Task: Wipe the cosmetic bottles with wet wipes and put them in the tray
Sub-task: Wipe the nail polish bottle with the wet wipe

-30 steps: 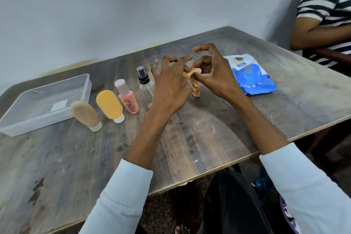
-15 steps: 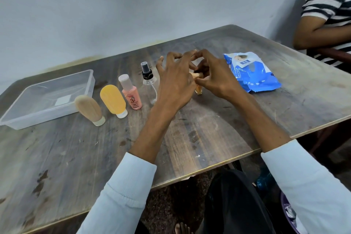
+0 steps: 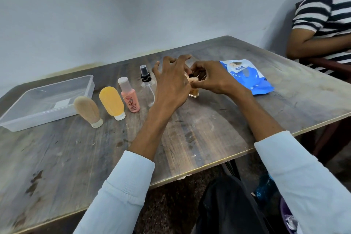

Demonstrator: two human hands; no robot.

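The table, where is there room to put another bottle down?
The table has a wide bare patch between the row of bottles and the near edge, and more beyond the blue wipes pack. The clear tray holds no bottles. It is crowded where the beige tube, yellow tube, pink bottle and spray bottle meet both hands.

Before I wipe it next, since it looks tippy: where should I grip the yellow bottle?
Take the yellow bottle round its broad body, coming from the front. It stands cap-down, leaning slightly, with the beige bottle and pink bottle close beside it.
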